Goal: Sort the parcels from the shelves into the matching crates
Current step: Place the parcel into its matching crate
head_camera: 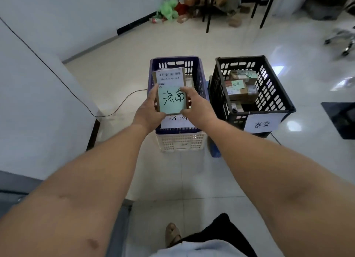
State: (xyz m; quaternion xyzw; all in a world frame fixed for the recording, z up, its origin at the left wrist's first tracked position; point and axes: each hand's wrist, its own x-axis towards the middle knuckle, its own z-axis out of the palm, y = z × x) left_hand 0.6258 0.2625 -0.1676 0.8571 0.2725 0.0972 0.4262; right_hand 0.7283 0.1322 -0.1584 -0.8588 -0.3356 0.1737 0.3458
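Above the 济南 crate (pixel 199 78), left hand (pixel 148 112) and right hand (pixel 197 106) grip a 济南 parcel (pixel 171 100).

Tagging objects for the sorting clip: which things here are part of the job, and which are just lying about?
Job: parcel, held by left hand and right hand; blue crate; black crate with stacked parcels.
Lying about: green bag, loose boxes by the rack, chair base.
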